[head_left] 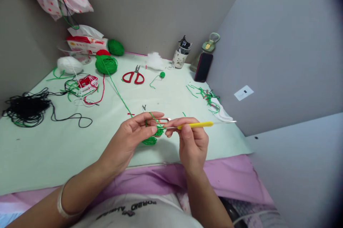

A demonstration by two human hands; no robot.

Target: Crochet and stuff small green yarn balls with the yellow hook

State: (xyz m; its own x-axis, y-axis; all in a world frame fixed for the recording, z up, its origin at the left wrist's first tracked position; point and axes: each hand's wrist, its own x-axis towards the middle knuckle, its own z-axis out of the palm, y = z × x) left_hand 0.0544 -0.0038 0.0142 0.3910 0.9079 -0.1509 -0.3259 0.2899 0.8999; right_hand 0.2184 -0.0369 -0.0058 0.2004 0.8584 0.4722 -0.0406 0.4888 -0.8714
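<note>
My left hand [131,133] pinches a small green crochet piece [159,131] between thumb and fingers. A green strand runs over the raised index finger and back to a green yarn ball [106,65]. In my right hand [193,142] is a crochet hook with a yellow handle [198,125], gripped between thumb and fingers. Its metal tip meets the green piece by my left thumb. More green yarn [149,140] hangs below my left fingers. Just beyond the hands lies a red-framed item [164,120], partly hidden.
Red-handled cutters [134,77], white stuffing [155,61] and a small green ball [162,74] lie farther back. Black yarn [26,106] is heaped at left, near a white yarn ball [70,65]. A phone [203,67] leans against a bottle [210,45] at right, beyond yarn scraps [207,95].
</note>
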